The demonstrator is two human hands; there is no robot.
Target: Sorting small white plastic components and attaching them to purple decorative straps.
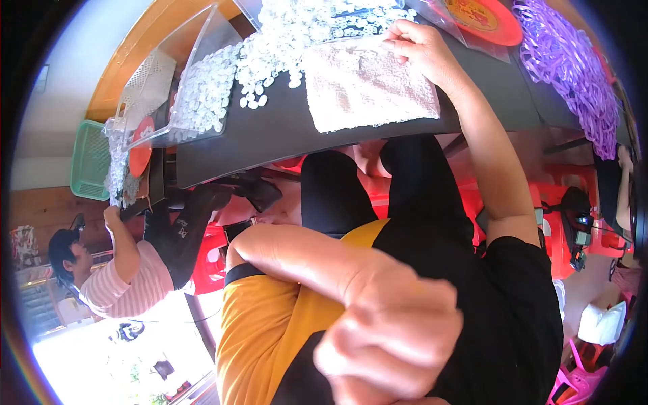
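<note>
My left hand [395,331] is raised close in front of my chest. Its fingers are curled closed, and whatever they may hold is hidden. Over the far right corner of a pale pink cloth [368,88] on the dark table is my right hand [422,54], thumb and fingers pinched together. What lies in that pinch is too small to make out. Many small clear oval plastic pieces [290,40] are heaped beyond and to the left of the cloth. More of them spill from a clear plastic box [196,94] lying at the left.
Purple ribbon-like strips [570,74] form a pile at the far right. Beside it lies a red plate [486,20] with clear wrapping. At the left are a green basket [88,162], a red disc [140,145] and a seated person [121,270] in a striped top. Red stools [209,263] stand below.
</note>
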